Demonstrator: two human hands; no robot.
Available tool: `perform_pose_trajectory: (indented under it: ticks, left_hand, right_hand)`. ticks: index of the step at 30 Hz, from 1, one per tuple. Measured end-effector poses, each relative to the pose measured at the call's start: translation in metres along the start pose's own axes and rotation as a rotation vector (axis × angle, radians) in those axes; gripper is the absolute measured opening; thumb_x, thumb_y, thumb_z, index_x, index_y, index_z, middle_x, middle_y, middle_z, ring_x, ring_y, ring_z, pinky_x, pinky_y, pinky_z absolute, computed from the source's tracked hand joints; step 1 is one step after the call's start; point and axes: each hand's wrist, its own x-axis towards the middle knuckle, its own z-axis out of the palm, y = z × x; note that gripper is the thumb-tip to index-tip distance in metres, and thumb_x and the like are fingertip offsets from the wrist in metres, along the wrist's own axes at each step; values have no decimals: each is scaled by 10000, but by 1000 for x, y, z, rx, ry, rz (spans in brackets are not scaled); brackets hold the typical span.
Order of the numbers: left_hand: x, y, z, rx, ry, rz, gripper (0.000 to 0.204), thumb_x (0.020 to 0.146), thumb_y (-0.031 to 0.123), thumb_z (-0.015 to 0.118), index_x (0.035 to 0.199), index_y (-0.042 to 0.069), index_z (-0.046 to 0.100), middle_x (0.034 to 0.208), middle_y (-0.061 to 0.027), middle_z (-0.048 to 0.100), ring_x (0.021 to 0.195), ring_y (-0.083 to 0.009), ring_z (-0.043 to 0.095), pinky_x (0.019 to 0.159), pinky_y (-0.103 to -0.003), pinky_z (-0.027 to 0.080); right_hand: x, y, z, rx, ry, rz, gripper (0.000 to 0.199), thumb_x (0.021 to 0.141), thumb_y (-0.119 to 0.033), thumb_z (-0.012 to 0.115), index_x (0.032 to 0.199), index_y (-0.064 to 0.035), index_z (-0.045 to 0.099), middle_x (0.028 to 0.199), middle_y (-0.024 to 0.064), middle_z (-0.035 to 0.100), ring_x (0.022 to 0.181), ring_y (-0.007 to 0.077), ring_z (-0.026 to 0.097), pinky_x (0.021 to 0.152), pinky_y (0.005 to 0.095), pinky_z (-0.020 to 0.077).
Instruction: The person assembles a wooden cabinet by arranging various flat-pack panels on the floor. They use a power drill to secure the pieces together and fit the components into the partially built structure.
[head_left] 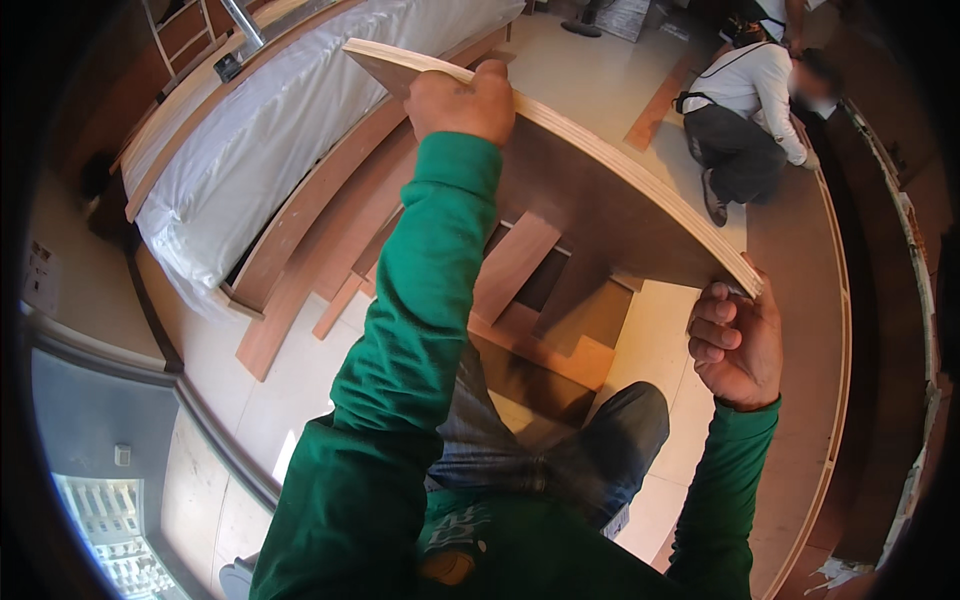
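Note:
A brown board with a pale layered plywood edge (620, 160) is tilted up in front of me, its long edge running from upper left to lower right. My left hand (462, 105) is closed over that edge near the far left end. At the near right corner, my right hand (738, 345) holds the board with its fingers curled and the palm turned partly up. Loose wooden planks (515, 265) lie on the floor beyond and below the board, which hides some of them. My legs (590, 450) are bent beneath it.
A long piece wrapped in clear plastic (270, 150) stands at the left, with more planks (320, 240) beside it. A co-worker in a white shirt (745, 105) crouches at the far right by a large flat panel (790, 330). Another person (785, 15) is partly visible behind.

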Motion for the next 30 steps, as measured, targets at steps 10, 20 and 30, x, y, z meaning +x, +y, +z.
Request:
perform_pose_trajectory:
  ticks: [10, 20, 30]
  left_hand:
    - [60, 95, 111, 721, -46, 430, 553, 957, 437, 499, 1400, 129, 625, 1684, -144, 233, 1511, -499, 201, 1180, -742, 72]
    - [115, 86, 195, 630, -315, 495, 587, 974, 464, 308, 1438, 253, 598, 1614, -80, 394, 1547, -428, 130, 1138, -791, -46]
    - [132, 65, 212, 433, -161, 623, 550, 1015, 501, 358, 1268, 170, 717, 1503, -101, 510, 1490, -371, 281, 1136, -796, 52]
  right_hand:
    - [82, -95, -35, -288, 36, -274, 637, 963, -736, 477, 986, -118, 630, 852, 50, 722, 608, 115, 634, 589, 269, 516]
    - [112, 183, -267, -1902, 153, 268, 510, 935, -473, 607, 1145, -13, 675, 1060, 242, 730, 1014, 416, 705, 897, 513, 541]
    - [88, 229, -275, -1232, 366, -150, 523, 937, -529, 610, 1109, -45, 706, 970, 205, 742, 1010, 357, 701, 913, 429, 526]
